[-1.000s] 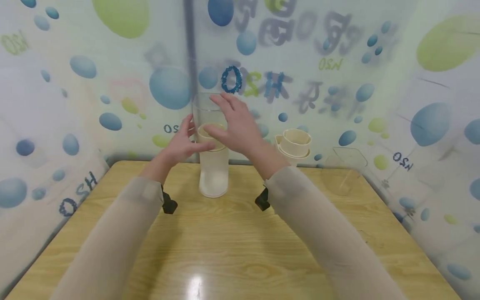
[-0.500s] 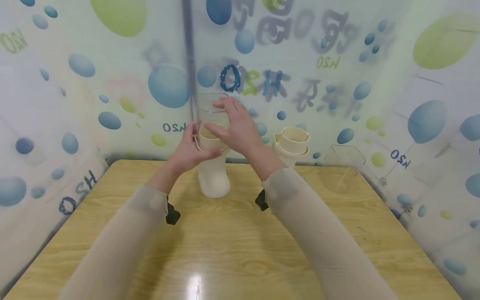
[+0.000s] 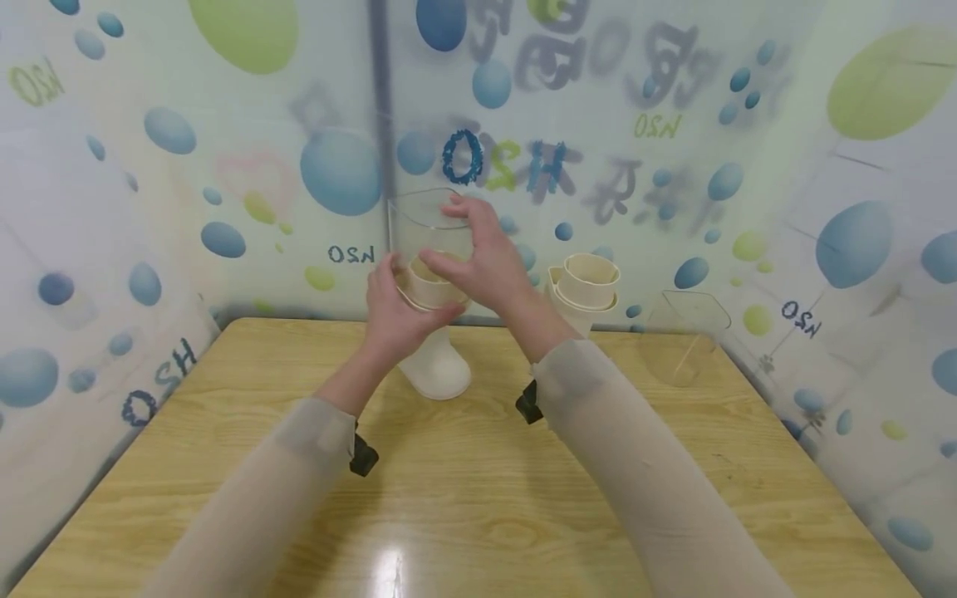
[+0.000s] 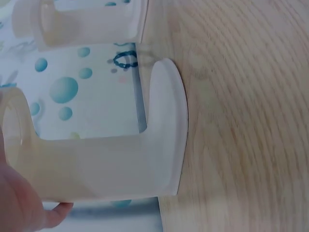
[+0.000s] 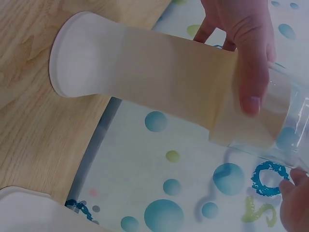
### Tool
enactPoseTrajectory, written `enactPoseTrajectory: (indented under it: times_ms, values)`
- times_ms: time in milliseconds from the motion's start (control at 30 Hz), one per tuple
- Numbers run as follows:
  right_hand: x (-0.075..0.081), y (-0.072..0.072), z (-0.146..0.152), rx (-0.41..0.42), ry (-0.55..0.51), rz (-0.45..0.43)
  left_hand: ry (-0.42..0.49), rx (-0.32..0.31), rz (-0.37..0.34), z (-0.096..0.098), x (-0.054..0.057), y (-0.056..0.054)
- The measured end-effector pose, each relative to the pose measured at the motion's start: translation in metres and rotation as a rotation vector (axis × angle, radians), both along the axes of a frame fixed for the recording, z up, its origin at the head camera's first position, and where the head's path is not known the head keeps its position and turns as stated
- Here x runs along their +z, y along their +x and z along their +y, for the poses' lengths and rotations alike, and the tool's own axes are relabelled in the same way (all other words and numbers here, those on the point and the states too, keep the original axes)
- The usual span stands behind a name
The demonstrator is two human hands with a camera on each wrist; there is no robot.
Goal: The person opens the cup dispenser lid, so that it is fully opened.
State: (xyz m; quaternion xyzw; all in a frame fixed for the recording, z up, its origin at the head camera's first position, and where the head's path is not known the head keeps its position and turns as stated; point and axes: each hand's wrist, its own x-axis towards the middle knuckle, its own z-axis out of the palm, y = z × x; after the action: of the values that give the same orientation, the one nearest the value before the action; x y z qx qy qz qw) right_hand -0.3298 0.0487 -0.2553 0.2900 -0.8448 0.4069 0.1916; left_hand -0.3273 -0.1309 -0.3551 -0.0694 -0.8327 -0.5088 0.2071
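A cream plastic stand (image 3: 441,370), with a flared foot and a ring-shaped top, rises from the table at centre. Around its upper part my left hand (image 3: 402,311) is wrapped, thumb across the front; the right wrist view shows that thumb lying over the ring. A clear plastic container (image 3: 429,214) sits at the top of the stand, its wide rim upward. My right hand (image 3: 482,262) grips the container's right side, fingers up near the rim and thumb lower down. In the left wrist view the stand (image 4: 111,164) leans sideways across the picture, its foot at the tabletop.
A second cream stand (image 3: 586,286) with a ring top stands to the right, partly behind my right forearm. Farther right is another clear container (image 3: 688,345) on the wooden table (image 3: 486,507). A bubble-patterned backdrop (image 3: 598,124) closes off the back and sides.
My left hand has moved right and closed in around the stand's top. The stand now tilts, its top and the clear container shifted slightly right. My right hand has moved slightly right with the container.
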Motion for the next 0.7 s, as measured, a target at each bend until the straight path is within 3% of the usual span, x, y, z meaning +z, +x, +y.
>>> enactPoseTrajectory:
  times_ms: [300, 467, 700]
  values:
    - [-0.002, 0.000, -0.006, -0.006, -0.123, -0.026, 0.009, 0.058, -0.001, 0.011, 0.001, 0.011]
    - [-0.004, 0.001, -0.016, -0.012, -0.198, -0.006, 0.058, 0.025, -0.031, 0.012, 0.003, 0.012]
    - [-0.005, 0.007, -0.021, -0.108, -0.172, 0.006, 0.057, -0.026, -0.043, 0.010, 0.004, 0.008]
